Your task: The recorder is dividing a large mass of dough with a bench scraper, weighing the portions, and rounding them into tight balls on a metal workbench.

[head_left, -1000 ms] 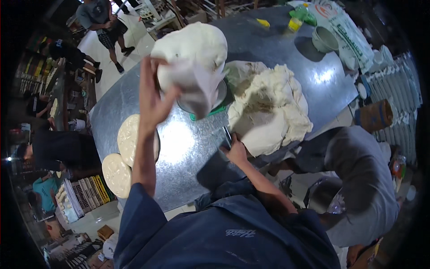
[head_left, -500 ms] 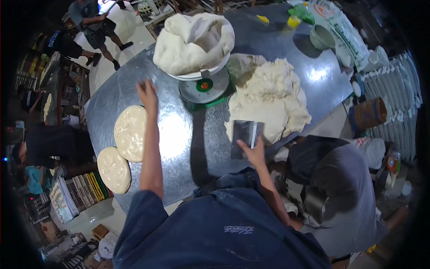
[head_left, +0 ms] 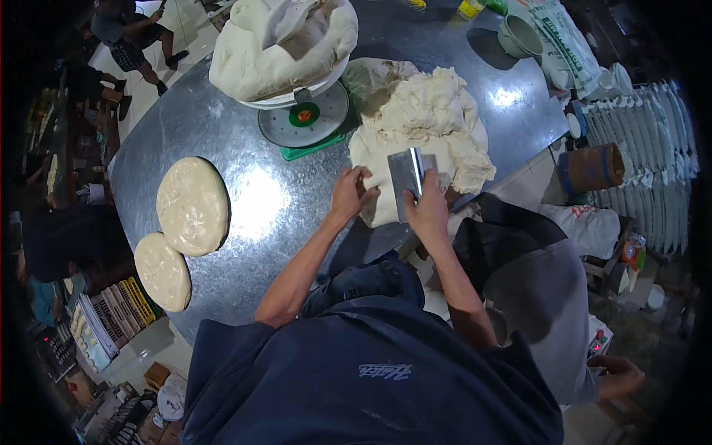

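Dough (head_left: pixel 424 111) lies at two o'clock from the half-spread left hand (head_left: pixel 348 196), twelve from the right hand (head_left: pixel 428 213), which grips a scraper (head_left: pixel 403 178).

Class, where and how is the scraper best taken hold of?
Probably grip the scraper by its bright handle, from the near side, as the right hand does: it runs along the flat blade's right edge; the dough mound lies beyond.

Head-worn fisheye — wide, downward over the metal table (head_left: pixel 230 274)
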### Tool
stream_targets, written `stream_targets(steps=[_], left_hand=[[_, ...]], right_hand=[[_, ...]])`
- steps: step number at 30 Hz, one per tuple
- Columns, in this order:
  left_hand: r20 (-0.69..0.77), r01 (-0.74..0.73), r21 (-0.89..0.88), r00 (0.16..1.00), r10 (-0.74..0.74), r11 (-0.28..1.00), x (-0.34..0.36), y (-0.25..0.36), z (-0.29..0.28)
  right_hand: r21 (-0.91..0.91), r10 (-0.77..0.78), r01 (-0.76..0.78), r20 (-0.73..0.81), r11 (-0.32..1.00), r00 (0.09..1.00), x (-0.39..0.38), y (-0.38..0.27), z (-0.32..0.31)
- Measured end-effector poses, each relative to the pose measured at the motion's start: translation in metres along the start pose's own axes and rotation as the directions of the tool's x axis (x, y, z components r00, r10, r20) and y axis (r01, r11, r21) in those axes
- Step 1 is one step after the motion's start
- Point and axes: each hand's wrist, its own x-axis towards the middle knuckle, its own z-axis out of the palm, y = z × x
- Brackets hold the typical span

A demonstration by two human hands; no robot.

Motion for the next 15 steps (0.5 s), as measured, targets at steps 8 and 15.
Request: stream_targets(steps=[8,15], left_hand=[[-0.106,0.275,-0.254,0.945,-0.309,0.927,-0.084,-0.027,-0.029],[-0.014,0.529,-0.381,0.817,-0.576,0.759,-0.179,-0.053,-0.065]], right_hand=[[-0.166,-0.016,0.072,0.320,0.983,0.947,0.059,-0.038,0.117],[-0.153,0.075,-0.012,0.407,0.988,0.910,-0.006,-0.022,0.076]])
